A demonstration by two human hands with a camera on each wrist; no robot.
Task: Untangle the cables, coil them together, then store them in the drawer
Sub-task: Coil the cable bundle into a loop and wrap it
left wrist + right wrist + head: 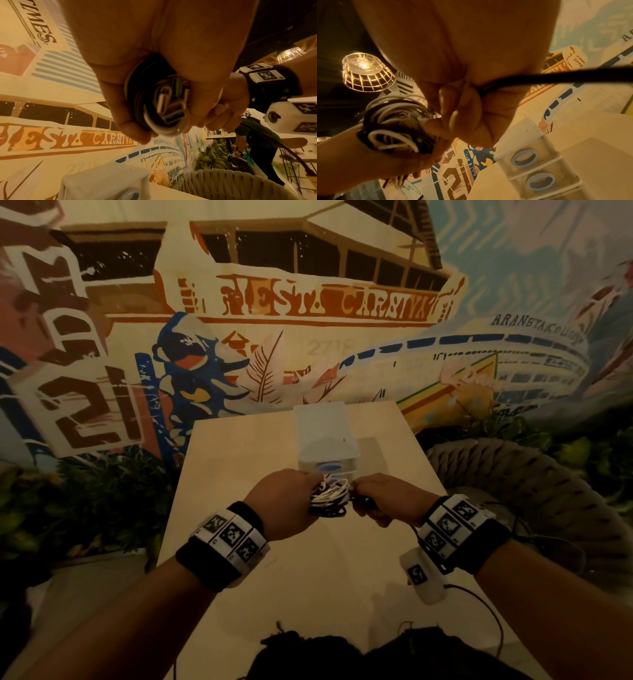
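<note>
**Holding a loose bundle with one strand still out**

Gripping the coil, the left hand [287, 501] has its fingers [132, 127] curled tightly round the bundle of black and white cables [329, 495], held up above the table [308, 577] just in front of the small plastic drawer unit [327, 436]. The left wrist view shows several plugs [169, 104] bunched inside the fist, their metal ends pointing outward. The right hand [387, 498] touches the bundle's other side; its fingertips [458, 108] are pressed together, pinching a black strand [573, 76] that runs off past the palm and is not yet laid into the coil.

Judging from this, the main risk is the coil springing open. The loops look uneven, some white ones bulging out past the black, so a slackened left grip could let them slide and knot again. Pulling the free strand too hard with the right hand could drag the inner turns tight around the plugs. Both drawers [530, 159] look closed, and both hands are busy, so freeing one to pull a blue ring handle [524, 158] leaves the bundle in a single hand, where the loose strand may drop and catch on the table edge.
</note>
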